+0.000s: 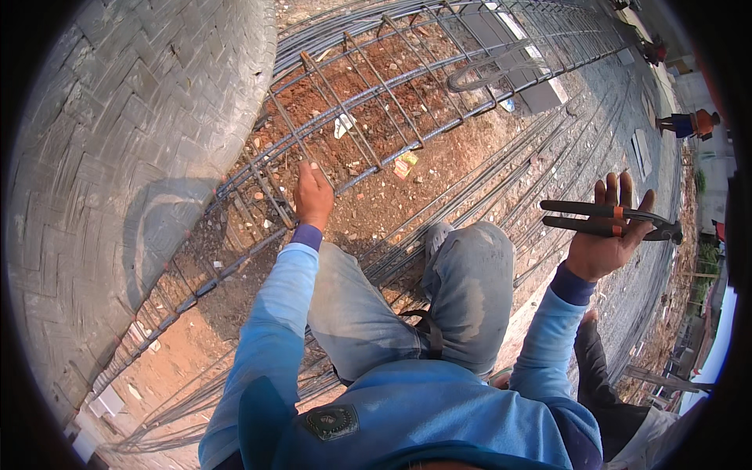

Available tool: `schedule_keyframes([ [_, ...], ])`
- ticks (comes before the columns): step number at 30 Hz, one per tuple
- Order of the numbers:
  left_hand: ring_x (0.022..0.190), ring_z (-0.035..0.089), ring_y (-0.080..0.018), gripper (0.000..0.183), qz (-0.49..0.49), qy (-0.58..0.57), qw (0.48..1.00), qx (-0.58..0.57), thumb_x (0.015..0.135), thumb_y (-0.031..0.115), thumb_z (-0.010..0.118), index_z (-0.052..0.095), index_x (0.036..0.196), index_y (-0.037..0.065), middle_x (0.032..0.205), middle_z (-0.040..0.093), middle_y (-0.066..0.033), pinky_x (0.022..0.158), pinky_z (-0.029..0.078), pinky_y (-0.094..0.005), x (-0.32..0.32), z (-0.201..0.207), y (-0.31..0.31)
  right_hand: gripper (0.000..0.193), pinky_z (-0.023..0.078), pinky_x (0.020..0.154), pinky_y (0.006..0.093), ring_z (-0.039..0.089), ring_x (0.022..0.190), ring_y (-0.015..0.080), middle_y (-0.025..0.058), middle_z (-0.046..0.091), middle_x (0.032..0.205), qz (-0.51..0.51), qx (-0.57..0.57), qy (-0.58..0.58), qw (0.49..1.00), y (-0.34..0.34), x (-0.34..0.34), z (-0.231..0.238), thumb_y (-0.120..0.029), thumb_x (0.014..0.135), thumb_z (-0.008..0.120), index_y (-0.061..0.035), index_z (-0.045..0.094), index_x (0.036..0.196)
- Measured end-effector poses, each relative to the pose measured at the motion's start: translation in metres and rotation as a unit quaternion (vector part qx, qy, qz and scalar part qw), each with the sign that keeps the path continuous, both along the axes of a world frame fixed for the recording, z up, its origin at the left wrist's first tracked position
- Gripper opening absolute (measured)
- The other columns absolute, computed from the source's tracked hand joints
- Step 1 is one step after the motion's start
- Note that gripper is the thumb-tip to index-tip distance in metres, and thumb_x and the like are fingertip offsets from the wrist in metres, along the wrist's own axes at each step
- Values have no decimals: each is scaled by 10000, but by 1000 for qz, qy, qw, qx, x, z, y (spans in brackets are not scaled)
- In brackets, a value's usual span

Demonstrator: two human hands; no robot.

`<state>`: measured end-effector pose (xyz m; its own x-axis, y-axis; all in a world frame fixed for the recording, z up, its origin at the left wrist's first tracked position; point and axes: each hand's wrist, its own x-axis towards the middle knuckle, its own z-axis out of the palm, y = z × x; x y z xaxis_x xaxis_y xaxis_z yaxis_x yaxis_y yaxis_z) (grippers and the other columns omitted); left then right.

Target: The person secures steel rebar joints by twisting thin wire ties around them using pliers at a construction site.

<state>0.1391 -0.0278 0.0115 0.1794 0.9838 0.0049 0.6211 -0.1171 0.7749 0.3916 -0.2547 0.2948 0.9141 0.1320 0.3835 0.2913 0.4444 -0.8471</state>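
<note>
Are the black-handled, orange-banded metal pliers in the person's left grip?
No, the pliers lie across the right grip, while the left grip is at the dark steel-bar cage.

Rough metal rebar cage (pixel 380 166)

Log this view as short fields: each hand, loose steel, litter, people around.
Left hand: at the rebar cage, fingers curled; grip partly hidden
Right hand: raised, holding pliers, fingers extended
Loose steel: long rods beside the cage
Litter: yellow wrapper near the cage
People: person in orange top, right background; another's dark-clad limb, lower right
</note>
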Motion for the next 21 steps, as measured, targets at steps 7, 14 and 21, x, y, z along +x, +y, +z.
schedule_keyframes([
  [7,773,571,-441,242,-6,-1,1000,-11,968,219,405,516,968,4,816,592,-230,690,441,-485,-10,-7,4,481,468,576,324,546,623,177,57,511,758,355,-159,251,886,14,-28,-22,-226,931,520,27,409,1325],
  [14,1068,527,-420,236,-2,200,915,350,899,144,507,558,1060,-20,1107,575,-258,866,429,-484,24,30,-19,237,518,573,299,592,642,174,94,582,830,655,-324,343,590,99,21,-157,-46,866,522,-1,503,1098],
  [21,963,573,-465,314,-45,181,974,-125,900,177,483,536,1112,-48,982,619,-291,860,455,-499,91,57,-45,135,534,563,327,574,619,169,70,589,791,634,-358,484,486,151,57,-250,-164,946,472,-36,515,954],
])
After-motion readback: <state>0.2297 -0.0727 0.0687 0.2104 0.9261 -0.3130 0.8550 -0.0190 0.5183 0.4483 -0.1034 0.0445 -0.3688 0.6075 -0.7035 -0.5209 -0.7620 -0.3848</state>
